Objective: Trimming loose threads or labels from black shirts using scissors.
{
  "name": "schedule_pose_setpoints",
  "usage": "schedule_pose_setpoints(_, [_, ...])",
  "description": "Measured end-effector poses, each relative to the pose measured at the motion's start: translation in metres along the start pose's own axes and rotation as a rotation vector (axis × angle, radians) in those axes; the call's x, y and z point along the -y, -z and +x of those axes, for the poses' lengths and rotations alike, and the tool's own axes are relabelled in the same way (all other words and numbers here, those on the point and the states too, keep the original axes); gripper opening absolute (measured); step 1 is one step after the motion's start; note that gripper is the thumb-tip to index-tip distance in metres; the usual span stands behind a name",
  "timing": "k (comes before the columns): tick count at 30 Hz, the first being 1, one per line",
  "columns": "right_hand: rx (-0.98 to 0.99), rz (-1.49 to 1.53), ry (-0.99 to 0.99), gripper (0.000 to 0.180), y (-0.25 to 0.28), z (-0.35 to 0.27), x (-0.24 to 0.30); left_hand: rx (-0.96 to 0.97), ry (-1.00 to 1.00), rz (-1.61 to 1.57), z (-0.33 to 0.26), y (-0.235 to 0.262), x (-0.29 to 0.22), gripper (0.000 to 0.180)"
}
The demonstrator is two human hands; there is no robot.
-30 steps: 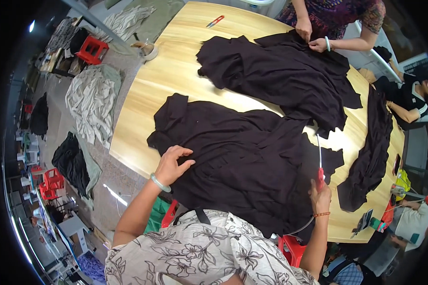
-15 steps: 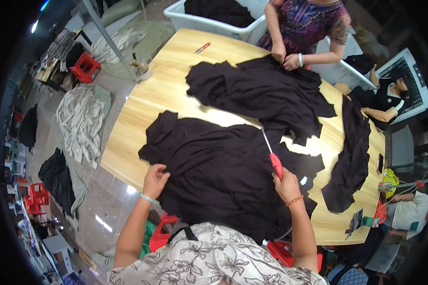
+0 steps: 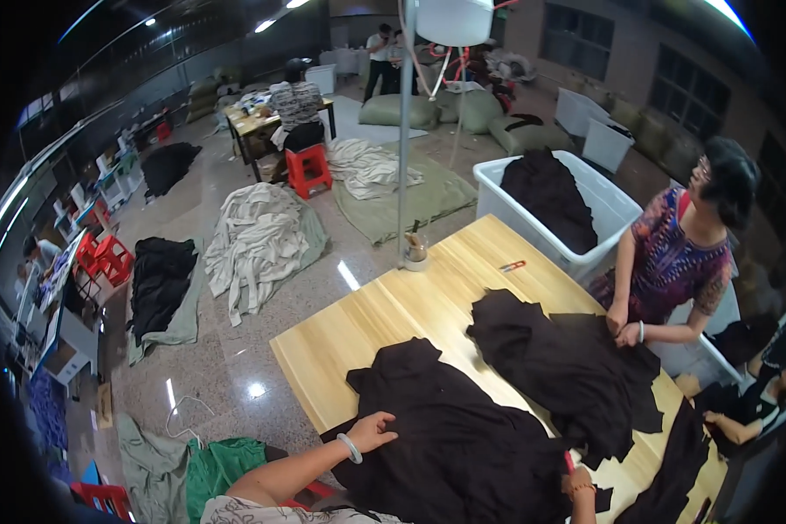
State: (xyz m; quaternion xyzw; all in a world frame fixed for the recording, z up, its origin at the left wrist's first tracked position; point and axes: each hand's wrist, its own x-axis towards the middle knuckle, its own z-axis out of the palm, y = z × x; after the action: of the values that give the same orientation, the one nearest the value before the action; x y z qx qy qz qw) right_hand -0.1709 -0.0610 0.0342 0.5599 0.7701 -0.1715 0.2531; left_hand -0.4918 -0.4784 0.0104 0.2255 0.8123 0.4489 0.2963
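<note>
A wide black garment (image 3: 450, 441) lies spread and creased on the wooden table (image 3: 330, 339) before me. By its left edge is my left hand (image 3: 372, 433), a pale bangle on its wrist. The fingers are apart and hold nothing; I cannot tell whether they touch the cloth. At the garment's right side, my right hand (image 3: 577, 481) is closed round a red-handled tool (image 3: 569, 460). Only a bit of its red handle shows now. Farther off lies another black garment (image 3: 568, 367), a co-worker's hands (image 3: 622, 329) pinching its far edge.
Red thread snips (image 3: 513, 266) lie near the far table edge. A white tub (image 3: 489, 190) of black cloth stands beyond. A metal pole (image 3: 403, 148) and a small pot (image 3: 416, 256) are at the table's far left corner. Pale cloth (image 3: 258, 240) is heaped on the floor.
The view has swung up and left, so the table sits lower and farther right. The tool's long metal shaft, seen earlier, is out of sight now. The left hand remains by the garment's edge.
</note>
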Motion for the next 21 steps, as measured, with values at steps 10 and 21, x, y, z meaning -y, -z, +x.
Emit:
schedule_pose_setpoints(10, [-0.126, -0.038, -0.05, 0.028, 0.042, -0.018, -0.054, 0.032, 0.203, -0.174, 0.017, -0.005, 0.006, 0.055])
schedule_pose_setpoints(21, [-0.273, 0.598, 0.304, 0.025, -0.001, -0.143, -0.027, 0.077, 0.317, -0.554, 0.016, -0.002, -0.014, 0.026])
